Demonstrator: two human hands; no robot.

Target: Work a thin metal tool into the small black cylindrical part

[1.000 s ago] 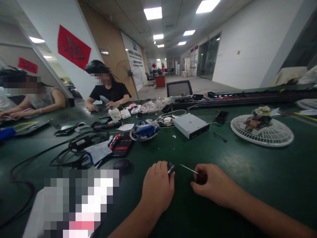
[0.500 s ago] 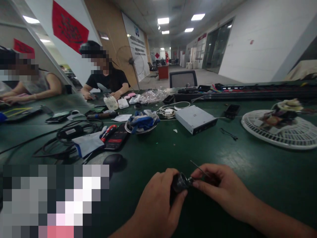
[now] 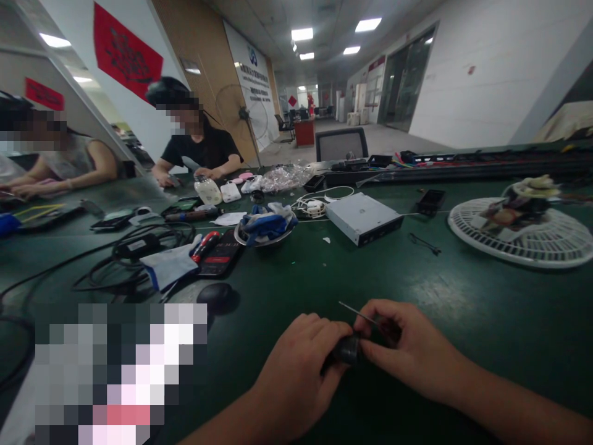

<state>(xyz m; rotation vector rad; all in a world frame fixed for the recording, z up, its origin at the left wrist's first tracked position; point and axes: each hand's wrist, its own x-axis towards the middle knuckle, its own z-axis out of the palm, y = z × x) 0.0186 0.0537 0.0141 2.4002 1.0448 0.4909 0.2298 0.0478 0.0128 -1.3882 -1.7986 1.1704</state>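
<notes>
The person's left hand (image 3: 303, 355) grips a short, dark, glossy cylinder (image 3: 347, 350) between the two hands, its long axis seemingly pointing across to the right hand (image 3: 410, 340), whose fingertips meet its end while clasping a thin, straight metal rod (image 3: 356, 311)

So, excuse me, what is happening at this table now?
A person's left hand holds a small dark cylindrical part. The right hand holds a thin metal tool, its fingertips at the part's end. Beyond them are a grey box and a bowl with blue-and-white cloth. Another person sits across the table.
</notes>
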